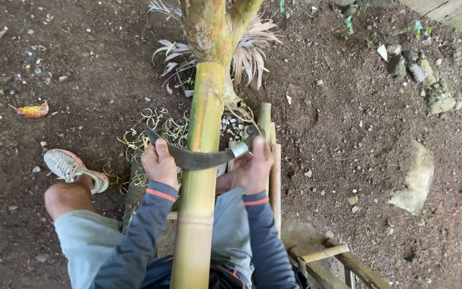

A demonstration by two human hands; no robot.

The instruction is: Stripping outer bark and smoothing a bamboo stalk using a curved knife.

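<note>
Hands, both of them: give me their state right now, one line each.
Left hand: closed on the blade end of the curved knife, which lies across the bamboo pole.
Right hand: closed on the knife's handle.

Smooth, waxy green bamboo pole (201,160), dull dark metal blade (193,158) with shiny metal collar, rough crumbly soil (348,134), knit cloth sleeves (145,230)

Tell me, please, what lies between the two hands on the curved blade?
The green bamboo pole runs between the left hand and right hand, under the blade, in the head view.
</note>
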